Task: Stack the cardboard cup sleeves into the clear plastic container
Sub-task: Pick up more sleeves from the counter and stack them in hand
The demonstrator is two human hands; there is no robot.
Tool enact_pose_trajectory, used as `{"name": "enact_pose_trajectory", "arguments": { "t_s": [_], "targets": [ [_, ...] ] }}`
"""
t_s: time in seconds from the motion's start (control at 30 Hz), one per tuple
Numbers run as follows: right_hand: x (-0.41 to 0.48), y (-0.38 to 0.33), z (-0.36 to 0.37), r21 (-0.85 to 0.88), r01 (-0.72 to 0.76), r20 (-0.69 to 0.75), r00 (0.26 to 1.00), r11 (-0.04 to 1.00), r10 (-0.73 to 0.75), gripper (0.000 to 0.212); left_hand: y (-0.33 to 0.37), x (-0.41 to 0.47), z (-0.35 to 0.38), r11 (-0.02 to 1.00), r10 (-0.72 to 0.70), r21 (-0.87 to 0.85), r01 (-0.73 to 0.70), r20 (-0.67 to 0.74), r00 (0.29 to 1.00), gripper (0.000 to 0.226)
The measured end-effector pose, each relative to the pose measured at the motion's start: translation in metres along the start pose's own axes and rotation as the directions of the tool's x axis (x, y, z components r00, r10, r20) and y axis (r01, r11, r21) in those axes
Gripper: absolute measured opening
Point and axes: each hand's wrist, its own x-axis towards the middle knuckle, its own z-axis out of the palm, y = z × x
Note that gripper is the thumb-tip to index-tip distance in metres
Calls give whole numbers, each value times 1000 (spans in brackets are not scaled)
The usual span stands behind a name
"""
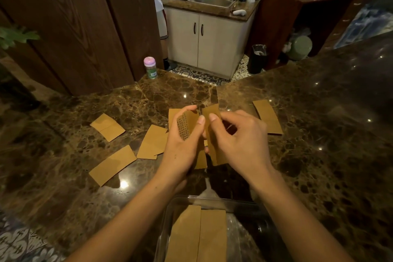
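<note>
Above the middle of the dark marble counter, my left hand (182, 146) grips a flat brown cup sleeve (184, 126) whose dotted inner side faces me. My right hand (238, 140) pinches another brown sleeve (212, 134) right beside it, the two sleeves close together or touching. The clear plastic container (244, 204) stands at the near edge between my forearms, with sleeves (200, 234) lying flat inside it. Loose sleeves rest on the counter: several to the left (112, 165), (107, 127), (152, 142) and one to the right (268, 116).
A pink-capped bottle (150, 67) stands at the counter's far edge by a dark wooden panel (74, 27). Beyond are a sink cabinet (210, 34) with cups, a person's leg (163, 34) beside it, and a black bin (258, 58) on the tiled floor.
</note>
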Motion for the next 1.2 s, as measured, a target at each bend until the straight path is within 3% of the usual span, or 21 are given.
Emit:
{"name": "enact_pose_trajectory", "arguments": {
  "t_s": [0.23,0.43,0.6,0.67,0.8,0.93,1.1,1.2],
  "targets": [
    [-6,-21,11,-66,67,-60,996,996,-71,25,0,-1,3,1000,7,14,-7,-22,1000,45],
    [-9,-25,20,-49,34,40,999,998,-32,37,2,-2,4,1000,7,-11,-7,35,999,59],
    [-3,-20,4,112,-44,255,967,993,15,23,11,6,-8,955,-185,-218,200,88,979,44],
    [0,-14,-6,106,-30,360,933,994,-11,41,15,10,-14,922,-263,-263,284,113,958,39],
    [2,-10,-17,33,159,637,758,987,-143,75,16,14,-17,888,-338,-230,398,260,904,45],
    [5,-9,-18,-14,274,615,761,962,-208,74,13,14,-14,870,-376,-189,456,343,861,56],
    [3,-9,-18,-21,303,635,740,953,-222,76,7,15,-11,821,-448,-268,504,243,860,59],
    [3,-8,-20,-26,308,615,755,951,-228,77,8,10,-9,814,-441,-272,514,286,851,57]
  ]
}}
